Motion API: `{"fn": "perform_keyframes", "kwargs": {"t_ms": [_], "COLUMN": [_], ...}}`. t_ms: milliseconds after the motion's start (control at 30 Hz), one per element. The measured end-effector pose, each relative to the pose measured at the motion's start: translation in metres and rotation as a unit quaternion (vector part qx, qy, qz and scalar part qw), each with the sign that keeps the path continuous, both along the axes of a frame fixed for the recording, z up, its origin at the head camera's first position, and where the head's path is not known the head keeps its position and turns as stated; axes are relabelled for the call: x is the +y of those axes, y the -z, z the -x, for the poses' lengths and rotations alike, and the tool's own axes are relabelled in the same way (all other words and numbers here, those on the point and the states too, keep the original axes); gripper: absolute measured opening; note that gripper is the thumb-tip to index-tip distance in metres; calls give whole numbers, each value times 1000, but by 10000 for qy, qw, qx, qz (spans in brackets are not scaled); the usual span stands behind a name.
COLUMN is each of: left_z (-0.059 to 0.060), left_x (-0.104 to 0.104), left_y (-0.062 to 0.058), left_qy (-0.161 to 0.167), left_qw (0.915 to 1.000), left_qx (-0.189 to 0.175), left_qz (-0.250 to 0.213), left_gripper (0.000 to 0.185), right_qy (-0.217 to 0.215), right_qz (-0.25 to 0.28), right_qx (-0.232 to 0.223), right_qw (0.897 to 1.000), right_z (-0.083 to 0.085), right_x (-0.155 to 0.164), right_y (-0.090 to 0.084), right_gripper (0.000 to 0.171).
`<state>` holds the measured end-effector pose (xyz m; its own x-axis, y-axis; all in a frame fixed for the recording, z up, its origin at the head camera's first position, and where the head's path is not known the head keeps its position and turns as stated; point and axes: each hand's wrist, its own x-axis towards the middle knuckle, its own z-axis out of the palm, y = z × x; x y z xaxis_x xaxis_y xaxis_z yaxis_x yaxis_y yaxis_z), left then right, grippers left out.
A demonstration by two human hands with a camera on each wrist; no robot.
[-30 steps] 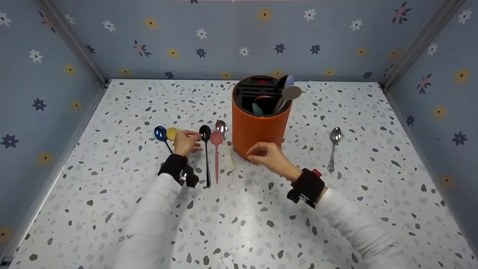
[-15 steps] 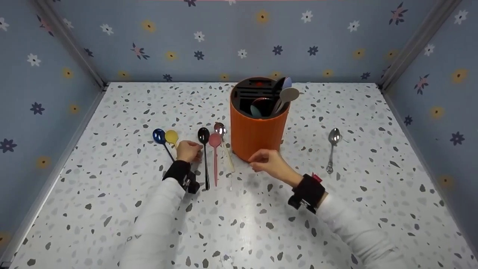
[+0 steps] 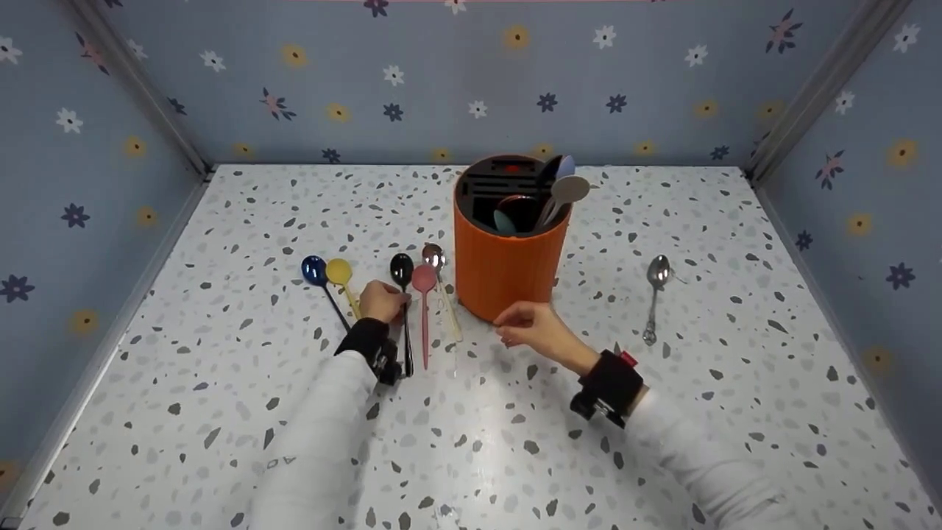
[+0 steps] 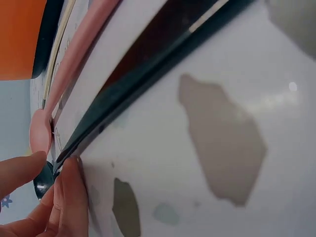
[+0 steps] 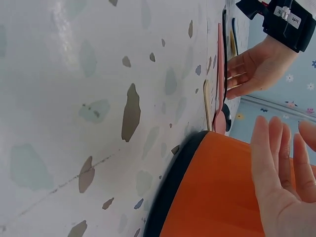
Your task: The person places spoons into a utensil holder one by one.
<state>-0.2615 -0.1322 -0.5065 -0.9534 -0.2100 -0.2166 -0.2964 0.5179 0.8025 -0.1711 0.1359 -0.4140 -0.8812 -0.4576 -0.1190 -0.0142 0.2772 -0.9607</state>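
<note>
1. Head cam: my left hand [image 3: 383, 300] pinches the black spoon [image 3: 402, 294], lying on the table [image 3: 221, 353] between the yellow spoon [image 3: 341, 278] and pink spoon [image 3: 424, 294]. Looks like the pickup step.
2. Left wrist: fingertips [image 4: 66, 182] on its handle; next I'd say lift cleanly.
3. Right wrist: right hand [image 5: 281, 182] relaxed, empty, beside the orange holder [image 5: 222, 192].

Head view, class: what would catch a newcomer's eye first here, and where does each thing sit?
The orange utensil holder stands mid-table with spoons poking out of its top. To its left lies a row of coloured spoons, where the left hand touches the black spoon beside the pink spoon. The right hand hovers at the holder's base, and a lone silver spoon lies off to the right.
</note>
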Motion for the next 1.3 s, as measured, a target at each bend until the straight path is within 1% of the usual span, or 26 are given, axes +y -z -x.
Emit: {"fn": "perform_keyframes", "kwargs": {"t_ms": [33, 67, 100, 133, 167, 200, 233, 267, 333, 433, 467, 500, 533, 567, 600, 633, 700, 767, 833, 900, 933, 1000, 1067, 1167, 1233, 1300], "left_z": [-12, -20, -26, -30, -32, -32, -30, -25, -17, 16, 24, 27, 32, 33, 26, 15, -5, -23, -35, -40, -39, -37, -31, -31, -32, -33], "left_x": [6, 9, 10, 12, 12, 12, 11, 10, 6, -8, -12, -15, -16, -17, -13, -9, 0, 7, 11, 9, 8, 5, 1, 5, 9, 15], "left_y": [-19, -32, -39, -45, -47, -46, -44, -36, -20, 40, 57, 64, 72, 75, 61, 42, 4, -24, -45, -50, -50, -44, -33, -33, -33, -34], "left_qy": [-8, -1, 10, 7, 46, 35, 19, 5, 118, 215, 276, 337, 308, 247, 268, 242, 217, 155, 114, 143, 135, 156, 150, -73, -208, -328], "left_qw": [9998, 9998, 9998, 9999, 10000, 10000, 9999, 9998, 9999, 9986, 9973, 9971, 9972, 9974, 9985, 9993, 9995, 9981, 9933, 9854, 9809, 9740, 9689, 9631, 9586, 9520], "left_qx": [-161, -138, -109, -96, -65, -34, -92, -149, -34, 399, 622, 640, 593, 523, 372, 179, -199, -253, -331, -360, -419, -502, -574, -816, -917, -1003], "left_qz": [70, 114, 140, 114, 56, 73, 98, 138, 17, 270, 284, 241, 330, 421, 303, 243, -75, -535, -1099, -1657, -1897, -2203, -2403, -2563, -2689, -2872], "left_gripper": [25, 24, 24, 23, 23, 21, 21, 21, 17, 14, 13, 14, 14, 15, 16, 16, 18, 19, 20, 19, 20, 19, 19, 27, 30, 31], "right_qy": [-5, -6, -4, 5, 14, 28, 48, 62, 76, 52, 38, 29, 16, 26, 33, 40, 67, 105, 130, 150, 148, 137, 124, 109, 103, 81], "right_qz": [4, 4, -1, 7, 13, 12, -1, -9, -8, -15, -16, -12, -21, -41, -37, -29, -20, 14, 26, 28, 29, 31, 43, 29, 33, 37], "right_qx": [-36, -57, -69, -85, -109, -134, -158, -186, -240, -290, -290, -297, -288, -293, -300, -308, -359, -420, -462, -488, -475, -464, -476, -524, -582, -622], "right_qw": [10000, 10000, 10000, 10000, 9999, 9999, 9999, 9998, 9997, 9996, 9996, 9996, 9996, 9996, 9995, 9995, 9993, 9991, 9988, 9987, 9988, 9988, 9988, 9986, 9982, 9980], "right_z": [0, 0, 0, 0, 0, -1, -1, -1, -1, -2, -2, -2, -2, -2, -2, -1, 0, 3, 6, 9, 10, 10, 10, 5, 5, 5], "right_x": [0, 1, 1, 1, 2, 2, 2, 2, 2, 2, 2, 3, 3, 4, 4, 5, 6, 8, 9, 11, 11, 11, 11, 9, 8, 7], "right_y": [1, 1, 2, 3, 4, 5, 5, 6, 7, 8, 8, 8, 8, 9, 9, 11, 15, 22, 28, 35, 36, 37, 37, 28, 29, 30], "right_gripper": [21, 21, 21, 21, 21, 22, 22, 22, 22, 24, 24, 25, 25, 26, 26, 26, 26, 26, 25, 25, 25, 25, 25, 25, 25, 25]}}
